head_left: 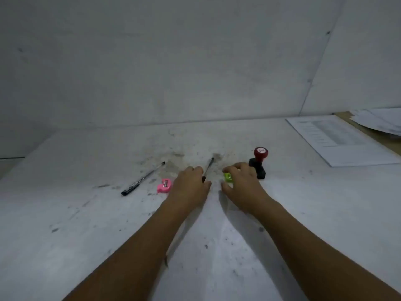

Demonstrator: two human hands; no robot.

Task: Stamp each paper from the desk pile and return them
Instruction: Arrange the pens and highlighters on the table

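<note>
The left hand [191, 184] lies knuckles-up over the near end of a thin dark pen [210, 166]; its fingers bend down onto the pen, but I cannot tell whether they grip it or only rest there. The right hand [244, 181] curls fingers and thumb round a green sharpener [228, 178], pinching it against the desk [86, 213]. Just beyond the right hand's knuckles stands the stamp [259, 162], upright with its red knob on top, untouched. Left of the left hand sit a pink sharpener [165, 186] and a black pen [143, 178]. A printed sheet [338, 140] lies flat well to the right, with the paper pile [379, 122] behind it at the desk's far corner. This looks like clearing space; no stamping has begun. Next, the right hand would need to let go of the sharpener and fetch a sheet to the middle
</note>
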